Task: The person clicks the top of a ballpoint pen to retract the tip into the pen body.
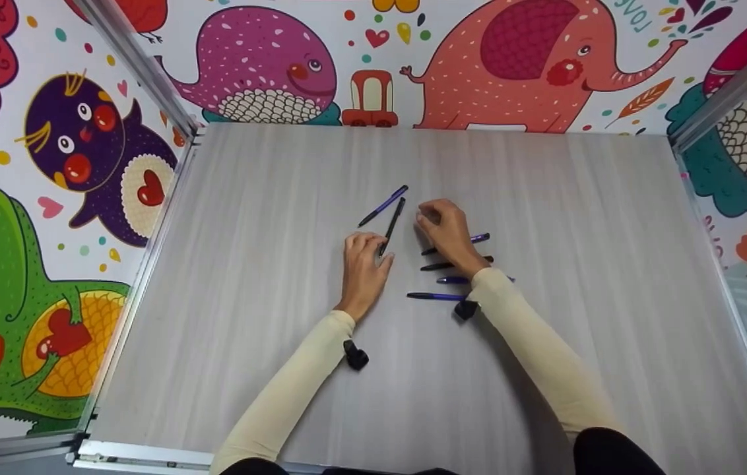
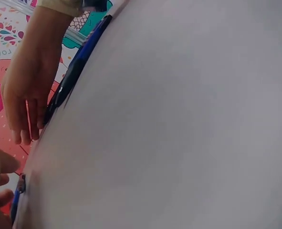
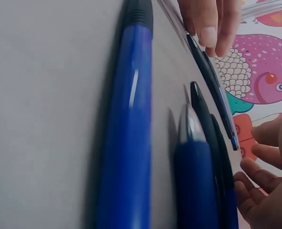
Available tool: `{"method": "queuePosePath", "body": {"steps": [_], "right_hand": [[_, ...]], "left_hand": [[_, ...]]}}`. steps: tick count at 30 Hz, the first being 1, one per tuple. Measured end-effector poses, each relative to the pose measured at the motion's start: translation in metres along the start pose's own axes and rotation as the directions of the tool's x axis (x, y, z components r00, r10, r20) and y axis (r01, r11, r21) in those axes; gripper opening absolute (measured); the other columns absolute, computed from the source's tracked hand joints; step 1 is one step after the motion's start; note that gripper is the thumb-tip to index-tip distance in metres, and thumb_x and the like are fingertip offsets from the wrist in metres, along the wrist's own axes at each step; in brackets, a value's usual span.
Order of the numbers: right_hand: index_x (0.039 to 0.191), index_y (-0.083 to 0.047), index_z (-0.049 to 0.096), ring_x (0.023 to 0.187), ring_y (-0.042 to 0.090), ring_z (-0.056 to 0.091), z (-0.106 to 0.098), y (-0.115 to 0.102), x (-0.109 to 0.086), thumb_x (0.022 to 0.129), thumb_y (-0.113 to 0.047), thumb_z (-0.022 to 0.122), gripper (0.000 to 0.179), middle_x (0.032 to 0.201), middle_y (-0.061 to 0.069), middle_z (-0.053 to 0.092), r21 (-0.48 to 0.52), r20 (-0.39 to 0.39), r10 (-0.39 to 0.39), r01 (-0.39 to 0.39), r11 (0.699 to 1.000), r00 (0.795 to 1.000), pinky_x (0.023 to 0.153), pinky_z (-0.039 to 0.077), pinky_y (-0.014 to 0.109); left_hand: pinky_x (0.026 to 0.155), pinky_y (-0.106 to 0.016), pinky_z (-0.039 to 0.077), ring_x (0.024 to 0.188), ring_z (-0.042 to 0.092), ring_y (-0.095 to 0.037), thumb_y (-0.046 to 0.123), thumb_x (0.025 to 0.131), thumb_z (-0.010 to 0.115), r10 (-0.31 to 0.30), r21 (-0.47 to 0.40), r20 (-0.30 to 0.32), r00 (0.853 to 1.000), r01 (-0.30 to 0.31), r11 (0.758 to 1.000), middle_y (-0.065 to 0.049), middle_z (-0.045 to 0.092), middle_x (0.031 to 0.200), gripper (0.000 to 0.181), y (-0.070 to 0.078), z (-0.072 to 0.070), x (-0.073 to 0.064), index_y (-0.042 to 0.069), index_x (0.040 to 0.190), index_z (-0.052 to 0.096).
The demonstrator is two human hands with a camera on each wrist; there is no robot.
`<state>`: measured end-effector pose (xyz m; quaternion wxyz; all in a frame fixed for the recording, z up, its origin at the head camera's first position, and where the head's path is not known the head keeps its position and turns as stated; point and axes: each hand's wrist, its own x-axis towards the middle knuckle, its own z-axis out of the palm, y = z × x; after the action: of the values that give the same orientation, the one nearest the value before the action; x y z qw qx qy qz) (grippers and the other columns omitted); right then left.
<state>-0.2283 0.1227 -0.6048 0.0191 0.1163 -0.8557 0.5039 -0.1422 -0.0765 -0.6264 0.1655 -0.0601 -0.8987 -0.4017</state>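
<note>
My left hand (image 1: 365,270) is low over the table, its thumb and fingers by the lower end of a black pen (image 1: 394,221). A blue pen with a black grip (image 1: 383,206) lies just beyond, slanted the same way. To the right, my right hand (image 1: 446,231) hovers with loosely bent fingers and nothing between them. Beneath its palm and wrist several pens lie roughly crosswise in a column: a blue-black one (image 1: 480,237), a black one (image 1: 436,266), and blue ones (image 1: 433,296), partly hidden by the hand and sleeve. The right wrist view shows a blue pen (image 3: 131,119) very close.
The pens lie on a pale wood-grain table (image 1: 268,264) with metal-edged sides. Printed cartoon panels (image 1: 512,66) stand along the back and both sides. A small black device (image 1: 355,356) is strapped to the left wrist, another (image 1: 465,309) to the right.
</note>
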Motion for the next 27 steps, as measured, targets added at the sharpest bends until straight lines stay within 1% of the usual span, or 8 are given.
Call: {"method": "queuePosePath", "body": {"steps": [2,6,8,14,18,22,24,27], "right_hand": [[0.131,0.006,0.074,0.126,0.034,0.066,0.006,-0.002,0.004,0.107,-0.01,0.072,0.029,0.131,0.02,0.072,-0.026,-0.007,0.003,-0.003,1.0,1.0,0.112,0.051,0.047],[0.133,0.006,0.073,0.13,0.038,0.06,0.018,-0.006,0.011,0.105,-0.011,0.074,0.032,0.134,0.022,0.069,-0.085,-0.011,0.012,-0.013,0.996,1.0,0.114,0.047,0.05],[0.134,0.006,0.073,0.131,0.039,0.056,0.022,-0.007,0.014,0.104,-0.012,0.075,0.035,0.136,0.023,0.067,-0.107,-0.011,0.019,-0.02,0.994,1.0,0.113,0.046,0.051],[0.142,0.003,0.069,0.135,0.04,0.049,0.029,-0.008,0.019,0.103,-0.02,0.079,0.046,0.141,0.024,0.06,-0.188,-0.021,0.035,-0.038,0.981,0.999,0.115,0.04,0.053],[0.146,0.001,0.067,0.137,0.041,0.045,0.031,-0.01,0.021,0.103,-0.025,0.08,0.052,0.143,0.024,0.057,-0.26,-0.011,0.033,-0.035,0.965,0.999,0.117,0.035,0.054],[0.15,-0.001,0.065,0.138,0.041,0.042,0.033,-0.01,0.021,0.105,-0.028,0.078,0.054,0.145,0.024,0.054,-0.324,0.024,0.036,-0.026,0.946,0.999,0.118,0.033,0.055],[0.149,-0.002,0.065,0.138,0.041,0.042,0.032,-0.011,0.02,0.105,-0.028,0.078,0.053,0.145,0.024,0.053,-0.33,0.037,0.032,-0.018,0.944,0.999,0.118,0.033,0.055],[0.146,0.0,0.067,0.137,0.042,0.042,0.03,-0.012,0.017,0.105,-0.026,0.078,0.05,0.145,0.025,0.054,-0.305,0.052,0.026,-0.009,0.952,0.998,0.117,0.033,0.056]], "left_hand": [[0.117,-0.05,0.042,0.131,0.053,-0.035,0.011,0.096,0.087,-0.015,0.028,-0.001,1.0,0.015,0.999,-0.013,0.069,0.125,0.028,0.0,0.002,0.0,0.0,0.121,0.078],[0.114,-0.05,0.043,0.129,0.054,-0.034,0.012,0.094,0.088,-0.014,0.092,-0.034,0.999,0.017,0.996,-0.012,0.07,0.123,0.029,0.0,0.006,0.002,0.002,0.12,0.079],[0.113,-0.05,0.043,0.128,0.054,-0.034,0.014,0.094,0.089,-0.018,0.12,-0.04,0.999,0.023,0.992,-0.012,0.07,0.123,0.03,0.001,0.008,0.003,0.003,0.12,0.079],[0.113,-0.049,0.042,0.13,0.052,-0.032,0.02,0.097,0.086,-0.059,0.183,-0.024,0.998,0.063,0.981,-0.01,0.068,0.125,0.032,0.003,0.012,0.007,0.005,0.124,0.077],[0.113,-0.049,0.042,0.13,0.052,-0.031,0.021,0.097,0.086,-0.069,0.204,-0.034,0.997,0.075,0.976,-0.01,0.068,0.125,0.031,0.003,0.014,0.009,0.005,0.123,0.077],[0.112,-0.049,0.042,0.129,0.053,-0.032,0.019,0.097,0.086,-0.069,0.205,-0.054,0.996,0.078,0.976,-0.01,0.068,0.124,0.026,0.001,0.015,0.012,0.005,0.117,0.08],[0.111,-0.05,0.043,0.128,0.054,-0.032,0.018,0.097,0.086,-0.065,0.202,-0.06,0.996,0.076,0.976,-0.01,0.068,0.123,0.022,0.0,0.014,0.013,0.005,0.115,0.082],[0.111,-0.051,0.043,0.128,0.054,-0.033,0.015,0.097,0.085,-0.059,0.193,-0.062,0.996,0.07,0.979,-0.01,0.069,0.123,0.019,0.0,0.013,0.013,0.005,0.112,0.083]]}}
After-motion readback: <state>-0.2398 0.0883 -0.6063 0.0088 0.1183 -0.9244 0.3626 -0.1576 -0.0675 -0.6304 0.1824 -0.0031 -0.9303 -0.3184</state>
